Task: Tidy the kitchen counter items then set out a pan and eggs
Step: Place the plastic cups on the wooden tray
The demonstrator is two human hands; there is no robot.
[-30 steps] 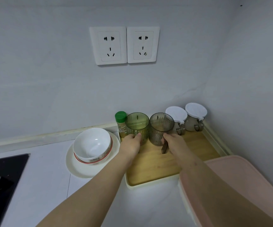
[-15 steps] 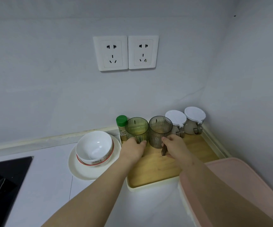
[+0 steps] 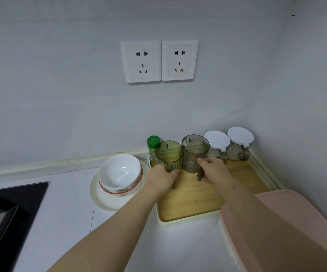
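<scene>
Two ribbed see-through mugs stand side by side at the back of a bamboo tray (image 3: 201, 201). My left hand (image 3: 161, 178) grips the green mug (image 3: 167, 154) low down at its handle. My right hand (image 3: 213, 169) holds the grey mug (image 3: 195, 152) by its handle, thumb against the wall of the mug. A green-capped spice bottle (image 3: 153, 146) stands behind the green mug, partly hidden. Two jars with white lids (image 3: 216, 141) (image 3: 240, 137) fill the tray's back right corner. No pan or eggs are in view.
A white bowl (image 3: 119, 172) with a red band sits on a white plate (image 3: 107, 201) left of the tray. A black cooktop (image 3: 5, 213) lies at the far left. A pink lidded box (image 3: 299, 222) is at the right. Two wall sockets (image 3: 159, 61) are above.
Both mugs have slid a little toward me on the tray, each hand staying on its handle. The view has tilted slightly.
</scene>
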